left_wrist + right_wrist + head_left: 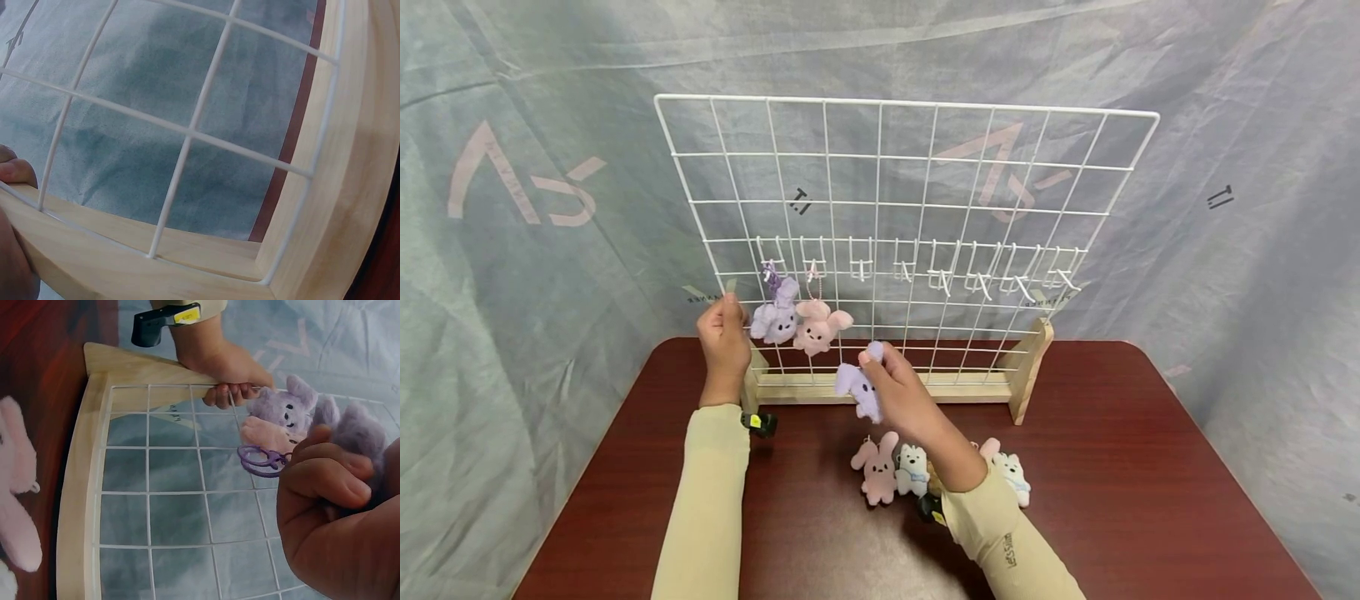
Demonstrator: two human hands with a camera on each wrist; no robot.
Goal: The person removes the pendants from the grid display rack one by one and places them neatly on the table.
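Your right hand (904,392) pinches 1 purple plush rabbit (863,393) in front of the grid rack (877,204); your left hand (726,337) grips the wooden upright (137,369). Rabbit judged light, soft; hold its body, leaving the ring (272,461) free.

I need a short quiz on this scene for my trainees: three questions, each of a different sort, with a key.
1. What does the right hand hold?
2. True or false: the left hand grips the side of the white wire rack with wooden supports.
3. In the head view, how many plush toys hang from the white wire hooks? (a) one (b) two (c) five

Key:
1. A fuzzy purple long-eared plush toy.
2. True.
3. (b): a purple plush and a pink plush.
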